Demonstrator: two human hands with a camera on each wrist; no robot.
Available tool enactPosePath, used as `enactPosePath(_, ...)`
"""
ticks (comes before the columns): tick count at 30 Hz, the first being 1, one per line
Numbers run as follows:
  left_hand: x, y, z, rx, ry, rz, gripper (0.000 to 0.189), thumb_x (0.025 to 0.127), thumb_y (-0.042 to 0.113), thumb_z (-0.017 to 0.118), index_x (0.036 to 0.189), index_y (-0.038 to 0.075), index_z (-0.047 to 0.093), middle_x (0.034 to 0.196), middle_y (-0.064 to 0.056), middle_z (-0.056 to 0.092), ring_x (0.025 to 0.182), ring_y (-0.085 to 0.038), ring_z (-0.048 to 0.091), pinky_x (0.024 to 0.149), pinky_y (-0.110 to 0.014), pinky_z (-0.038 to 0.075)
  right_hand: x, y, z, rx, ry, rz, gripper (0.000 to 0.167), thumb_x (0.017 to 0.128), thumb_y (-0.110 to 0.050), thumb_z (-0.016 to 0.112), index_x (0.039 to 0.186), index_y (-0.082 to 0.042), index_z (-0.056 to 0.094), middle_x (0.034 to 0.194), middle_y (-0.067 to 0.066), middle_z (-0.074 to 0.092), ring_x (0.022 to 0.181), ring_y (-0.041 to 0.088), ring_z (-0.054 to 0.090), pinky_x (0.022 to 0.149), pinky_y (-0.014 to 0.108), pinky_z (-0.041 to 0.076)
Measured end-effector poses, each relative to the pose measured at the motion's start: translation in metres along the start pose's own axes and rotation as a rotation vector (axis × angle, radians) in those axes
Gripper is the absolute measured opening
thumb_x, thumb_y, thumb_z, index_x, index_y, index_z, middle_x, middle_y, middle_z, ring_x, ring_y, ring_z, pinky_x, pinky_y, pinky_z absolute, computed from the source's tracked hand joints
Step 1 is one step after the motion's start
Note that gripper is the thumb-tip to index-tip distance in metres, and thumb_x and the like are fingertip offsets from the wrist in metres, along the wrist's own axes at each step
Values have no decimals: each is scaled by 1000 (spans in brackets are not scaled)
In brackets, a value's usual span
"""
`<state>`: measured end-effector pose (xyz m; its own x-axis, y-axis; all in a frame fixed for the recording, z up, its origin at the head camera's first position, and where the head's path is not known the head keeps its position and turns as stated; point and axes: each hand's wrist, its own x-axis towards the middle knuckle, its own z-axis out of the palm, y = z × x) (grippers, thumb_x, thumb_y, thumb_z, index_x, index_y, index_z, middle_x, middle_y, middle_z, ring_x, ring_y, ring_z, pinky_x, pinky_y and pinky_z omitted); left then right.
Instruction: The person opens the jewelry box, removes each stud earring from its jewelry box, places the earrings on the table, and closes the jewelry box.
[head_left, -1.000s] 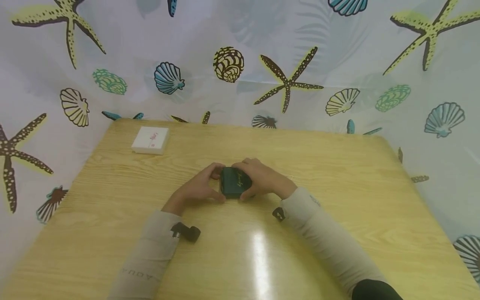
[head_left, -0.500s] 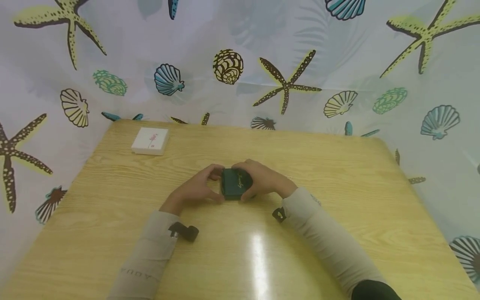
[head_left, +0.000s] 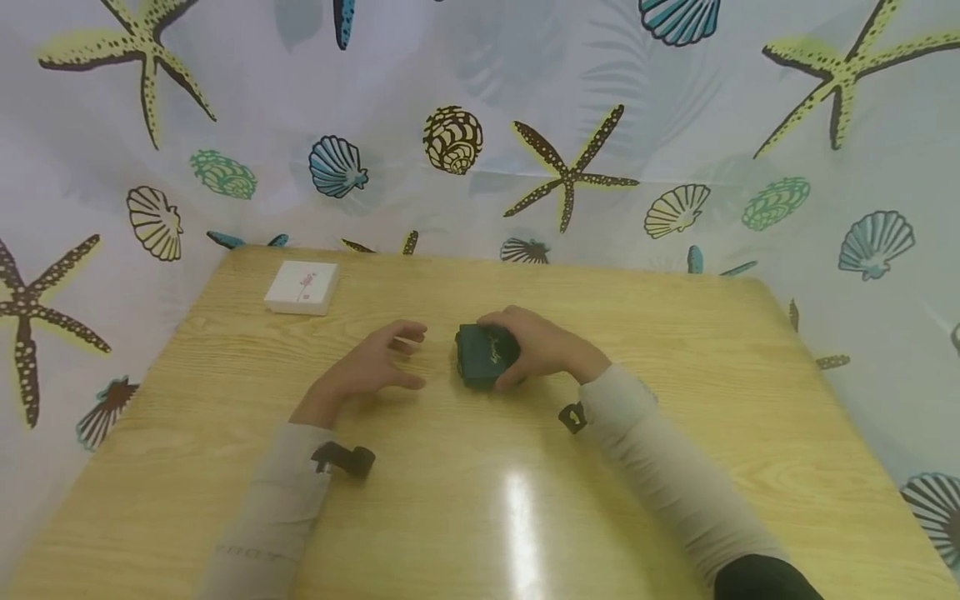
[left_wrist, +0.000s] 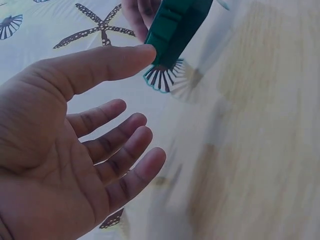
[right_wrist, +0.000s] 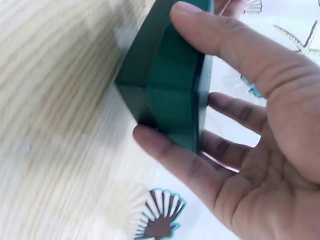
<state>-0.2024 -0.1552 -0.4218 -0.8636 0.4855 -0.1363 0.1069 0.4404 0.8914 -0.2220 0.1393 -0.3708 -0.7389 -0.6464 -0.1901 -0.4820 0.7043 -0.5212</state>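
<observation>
Green box (head_left: 477, 357) within right grip (head_left: 542, 343), apart from left grip (head_left: 372, 363)

The box in the middle (head_left: 474, 358) was dark green, with curly gold writing (head_left: 494, 351) on top. The flat box (head_left: 288, 287) at the far left was white with a little pink picture (head_left: 307, 283). The table (head_left: 435, 500) was yellowy brown with wavy wood lines. The far cloth (head_left: 420, 58) was white, with brown and yellow starfish (head_left: 568, 177) and blue, green, yellow and brown shells (head_left: 335, 167). Both sleeves (head_left: 660, 475) were pale beige.
</observation>
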Motion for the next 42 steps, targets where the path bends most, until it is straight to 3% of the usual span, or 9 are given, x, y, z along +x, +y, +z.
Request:
enactPosePath(9,-11,5,-45,75,53,-10,76,85,14,79,149,8,38,152,-20,41,138,-40,42,104,-54,48,-9,19,-16,-25,48,9,93,71,-24,91,149,-8,42,140,17,50,124,31,49,108,51,44)
enactPosePath(16,-22,10,-67,121,89,-35,76,86,16,78,150,9,37,153,-20,40,138,-40,41,105,-54,48,-11,24,-27,-30,52,39,95,70,-25,91,150,-8,42,140,17,50,125,32,49,109,52,44)
enactPosePath(24,-23,-1,-89,152,116,-28,74,86,13,77,149,6,38,150,-23,42,134,-42,43,106,-55,47,-17,40,-40,-13,84,73,97,70,-23,91,151,-7,40,148,20,45,131,37,46,110,56,42)
enactPosePath(30,-22,-11,-114,151,146,-77,74,88,15,75,150,5,37,151,-23,40,134,-42,42,106,-55,45,-21,56,-47,-19,89,98,99,71,-24,91,152,-6,37,151,22,42,133,39,44,111,58,40)
enactPosePath(36,-22,-19,-140,167,221,-100,79,86,27,79,150,7,38,150,-19,43,133,-38,43,101,-49,46,-23,73,-52,-7,99,130,99,72,-26,90,152,-6,37,153,22,40,138,40,42,114,60,37)
enactPosePath(42,-18,-24,-158,232,288,-100,79,86,29,79,148,1,39,149,-24,43,133,-43,40,106,-55,41,-27,91,-55,2,97,173,98,73,-26,90,152,-5,35,157,23,35,143,43,35,118,61,32)
